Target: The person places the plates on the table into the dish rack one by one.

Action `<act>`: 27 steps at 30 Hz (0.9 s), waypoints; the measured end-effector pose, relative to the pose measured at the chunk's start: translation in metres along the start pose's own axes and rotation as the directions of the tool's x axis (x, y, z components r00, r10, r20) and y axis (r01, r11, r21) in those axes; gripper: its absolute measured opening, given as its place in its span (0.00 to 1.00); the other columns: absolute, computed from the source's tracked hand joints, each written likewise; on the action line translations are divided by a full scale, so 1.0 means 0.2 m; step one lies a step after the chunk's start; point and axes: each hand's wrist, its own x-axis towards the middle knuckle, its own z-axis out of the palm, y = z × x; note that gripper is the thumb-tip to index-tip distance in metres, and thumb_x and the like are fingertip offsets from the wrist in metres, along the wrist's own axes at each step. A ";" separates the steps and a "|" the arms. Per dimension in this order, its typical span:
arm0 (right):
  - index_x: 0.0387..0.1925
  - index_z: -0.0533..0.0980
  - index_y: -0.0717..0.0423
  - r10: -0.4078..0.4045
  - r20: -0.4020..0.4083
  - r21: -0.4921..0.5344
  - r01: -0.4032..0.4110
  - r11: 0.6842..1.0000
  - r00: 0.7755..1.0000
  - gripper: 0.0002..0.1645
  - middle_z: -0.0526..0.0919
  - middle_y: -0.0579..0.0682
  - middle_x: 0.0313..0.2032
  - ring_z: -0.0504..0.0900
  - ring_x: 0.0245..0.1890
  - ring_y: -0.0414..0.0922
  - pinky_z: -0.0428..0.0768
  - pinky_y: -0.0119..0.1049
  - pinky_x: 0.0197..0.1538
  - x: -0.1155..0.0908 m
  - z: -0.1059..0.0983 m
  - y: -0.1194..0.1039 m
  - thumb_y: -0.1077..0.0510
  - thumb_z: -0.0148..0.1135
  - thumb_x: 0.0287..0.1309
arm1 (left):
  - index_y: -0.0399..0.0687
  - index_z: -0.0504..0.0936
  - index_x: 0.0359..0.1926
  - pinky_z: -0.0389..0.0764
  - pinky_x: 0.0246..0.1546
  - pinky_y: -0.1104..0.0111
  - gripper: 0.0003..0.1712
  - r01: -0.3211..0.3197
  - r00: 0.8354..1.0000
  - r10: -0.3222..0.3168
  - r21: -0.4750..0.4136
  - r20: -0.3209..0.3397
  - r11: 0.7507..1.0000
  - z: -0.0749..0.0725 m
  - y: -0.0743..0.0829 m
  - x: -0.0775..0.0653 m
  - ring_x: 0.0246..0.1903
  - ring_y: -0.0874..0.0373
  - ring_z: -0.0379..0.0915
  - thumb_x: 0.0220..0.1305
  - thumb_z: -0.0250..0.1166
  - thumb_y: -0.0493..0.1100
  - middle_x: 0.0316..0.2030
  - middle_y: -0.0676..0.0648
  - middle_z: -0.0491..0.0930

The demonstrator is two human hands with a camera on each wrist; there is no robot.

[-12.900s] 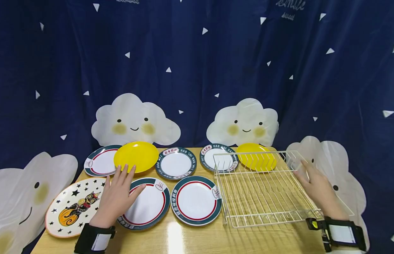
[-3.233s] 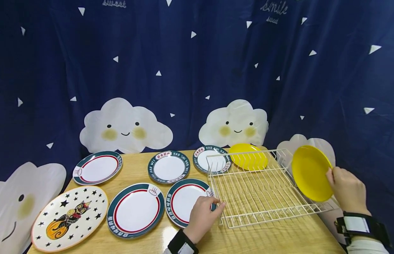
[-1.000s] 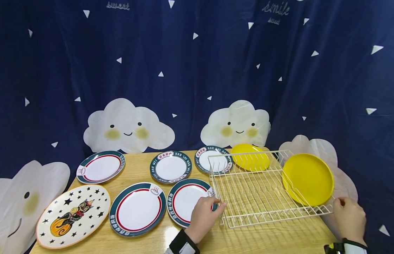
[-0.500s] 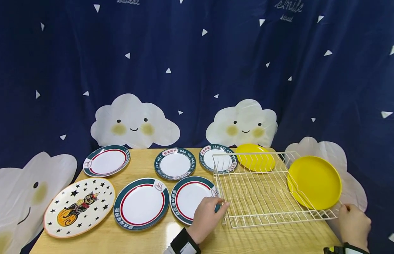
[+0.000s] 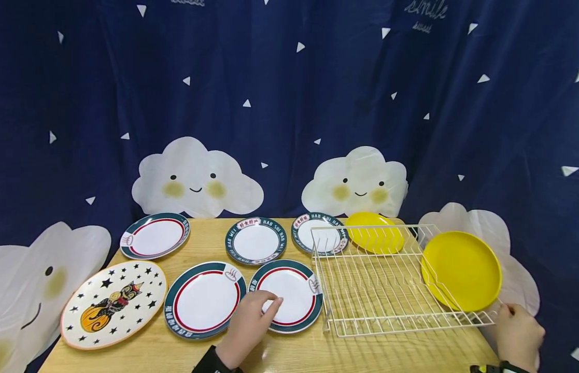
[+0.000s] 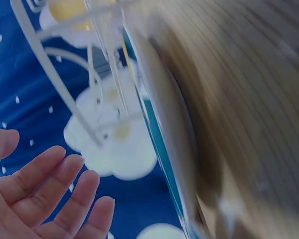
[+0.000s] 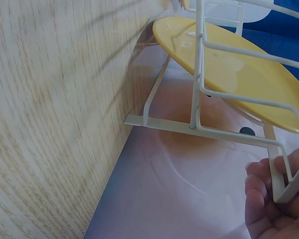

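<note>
My right hand [image 5: 519, 331] grips the near right corner of a white wire dish rack [image 5: 410, 330]; in the right wrist view its fingers [image 7: 256, 191] curl round the rack's end bar. A large yellow plate [image 5: 462, 269] leans tilted in the rack's right end. My left hand [image 5: 249, 324] hovers over the near edges of two green-rimmed white plates, the right one [image 5: 294, 295] and the left one [image 5: 207, 300]. It holds nothing; in the left wrist view its fingers [image 6: 84, 199] are loosely bent and apart from the plate's rim [image 6: 162, 144].
A star-and-cat plate [image 5: 114, 305] lies at the left. Along the back are a green-rimmed plate [image 5: 154, 235], two smaller lettered plates [image 5: 255, 241] and a yellow plate [image 5: 373, 233], partly behind the rack. A dark blue curtain [image 5: 280, 103] hangs behind the wooden table [image 5: 289, 355].
The left hand has let go of the rack's left side and moved left. Earlier, the right hand brought the large yellow plate from the back left into the rack; it now holds the rack's corner.
</note>
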 end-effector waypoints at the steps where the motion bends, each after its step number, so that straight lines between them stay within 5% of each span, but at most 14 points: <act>1: 0.41 0.73 0.78 0.001 -0.004 0.005 -0.001 1.000 1.000 0.19 0.75 0.81 0.42 0.70 0.39 0.80 0.66 0.69 0.45 0.00 0.00 0.00 0.62 0.44 0.65 | 0.54 0.86 0.34 0.81 0.44 0.61 0.13 0.017 1.000 -0.016 0.017 -0.014 1.000 -0.03 -0.03 -0.01 0.40 0.60 0.80 0.66 0.62 0.55 0.34 0.57 0.85; 9: 0.41 0.74 0.77 0.023 -0.007 0.018 -0.023 1.000 1.000 0.19 0.75 0.80 0.43 0.71 0.41 0.79 0.66 0.70 0.47 0.00 -0.01 -0.01 0.62 0.44 0.66 | 0.47 0.86 0.38 0.79 0.48 0.54 0.12 0.204 0.971 -0.196 0.043 -0.136 0.978 -0.25 -0.25 -0.09 0.43 0.49 0.81 0.65 0.64 0.50 0.37 0.47 0.86; 15: 0.42 0.74 0.76 0.034 -0.023 0.035 -0.033 0.999 0.999 0.19 0.75 0.79 0.45 0.70 0.41 0.80 0.66 0.70 0.47 0.00 -0.01 0.02 0.61 0.44 0.66 | 0.38 0.84 0.44 0.74 0.52 0.46 0.21 0.410 0.904 -0.394 0.074 -0.166 0.909 -0.44 -0.44 -0.16 0.48 0.37 0.78 0.70 0.57 0.52 0.44 0.36 0.84; 20: 0.43 0.74 0.76 0.037 -0.030 0.039 -0.036 0.999 0.999 0.20 0.74 0.79 0.45 0.69 0.41 0.80 0.66 0.70 0.46 0.01 0.01 0.04 0.61 0.44 0.66 | 0.34 0.82 0.48 0.72 0.52 0.42 0.20 0.501 0.858 -0.473 0.120 -0.199 0.857 -0.57 -0.57 -0.23 0.49 0.31 0.74 0.69 0.57 0.47 0.47 0.30 0.81; 23: 0.44 0.74 0.76 0.044 -0.030 0.039 -0.043 0.998 0.999 0.20 0.75 0.79 0.46 0.70 0.42 0.80 0.66 0.70 0.47 0.00 0.00 0.03 0.61 0.44 0.66 | 0.30 0.81 0.49 0.72 0.52 0.41 0.18 0.525 0.849 -0.498 0.186 -0.174 0.830 -0.63 -0.65 -0.26 0.50 0.28 0.73 0.66 0.58 0.41 0.48 0.27 0.80; 27: 0.42 0.74 0.76 0.027 -0.043 0.048 -0.025 0.999 0.999 0.19 0.75 0.80 0.44 0.69 0.40 0.81 0.66 0.70 0.45 -0.01 0.01 0.02 0.61 0.45 0.66 | 0.26 0.78 0.50 0.73 0.52 0.42 0.19 0.523 0.843 -0.536 0.309 -0.047 0.795 -0.69 -0.77 -0.30 0.50 0.28 0.73 0.62 0.60 0.37 0.48 0.26 0.78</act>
